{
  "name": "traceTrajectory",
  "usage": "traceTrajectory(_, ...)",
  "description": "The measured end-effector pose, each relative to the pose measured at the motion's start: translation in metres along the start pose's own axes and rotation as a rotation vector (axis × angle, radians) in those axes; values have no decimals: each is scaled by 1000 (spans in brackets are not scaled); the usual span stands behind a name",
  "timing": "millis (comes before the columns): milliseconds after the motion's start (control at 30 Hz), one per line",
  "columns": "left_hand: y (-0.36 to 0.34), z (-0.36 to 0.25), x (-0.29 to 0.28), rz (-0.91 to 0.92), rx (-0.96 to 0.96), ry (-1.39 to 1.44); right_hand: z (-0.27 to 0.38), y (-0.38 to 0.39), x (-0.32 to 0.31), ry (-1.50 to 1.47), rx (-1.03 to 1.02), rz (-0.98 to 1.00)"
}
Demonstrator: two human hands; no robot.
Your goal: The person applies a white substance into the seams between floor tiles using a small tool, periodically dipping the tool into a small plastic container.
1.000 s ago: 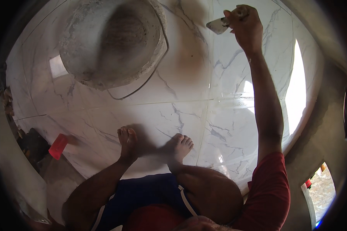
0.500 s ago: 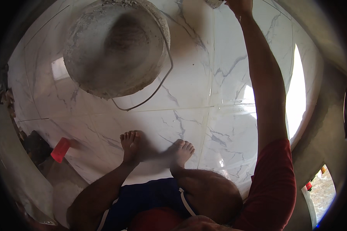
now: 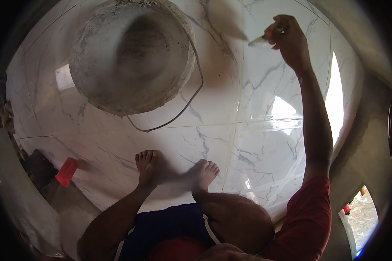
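Note:
My right hand (image 3: 289,40) is raised over the tiled floor at the upper right, its fingers closed round a small hand tool (image 3: 259,41). The tool has a greyish, wedge-shaped end that points left and narrows to a tip. Whether this end is a blade or bristles, I cannot tell. To the left of the hand, and apart from it, stands a large grey bucket (image 3: 85,82) crusted with dried cement, its wire handle (image 3: 178,114) hanging down on the near side. A dark round patch shows inside the bucket. My left hand is out of view.
White marbled tiles (image 3: 204,141) make up the floor, with my bare feet on them. A red plastic piece (image 3: 66,172) stands at the left, beside a dark heap (image 3: 40,166). Bare grey wall (image 3: 370,117) curves along the right. Bright light reflects off the tiles.
My right hand has come down and nearer from the top edge, bringing the small hand tool fully into view. The bucket and the red piece have shifted slightly in the picture.

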State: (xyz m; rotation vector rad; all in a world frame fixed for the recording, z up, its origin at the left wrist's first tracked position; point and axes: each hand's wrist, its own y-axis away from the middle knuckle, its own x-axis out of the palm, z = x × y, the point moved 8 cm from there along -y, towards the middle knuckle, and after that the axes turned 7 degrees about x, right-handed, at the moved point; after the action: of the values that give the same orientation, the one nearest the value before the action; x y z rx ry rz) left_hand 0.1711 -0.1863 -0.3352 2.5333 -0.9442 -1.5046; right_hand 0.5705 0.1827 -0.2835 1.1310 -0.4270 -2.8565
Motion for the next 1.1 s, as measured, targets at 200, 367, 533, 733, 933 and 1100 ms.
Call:
traceTrajectory(200,6,9,14,23,-1,15,0,20,22,307,-187,84)
traceTrajectory(367,6,8,14,32,4,-5,27,-82,15,249,-127,-20)
traceTrajectory(533,7,6,13,-24,54,-19,49,-158,10,187,-144,-47)
traceTrajectory(733,4,6,11,-10,34,7,61,-165,-5,168,-118,-199)
traceTrajectory(933,12,8,6,-104,55,8,45,-54,-19,13,-19,-334)
traceTrajectory(1100,4,3,-5,-91,9,69,-19,31,13,-170,55,-283)
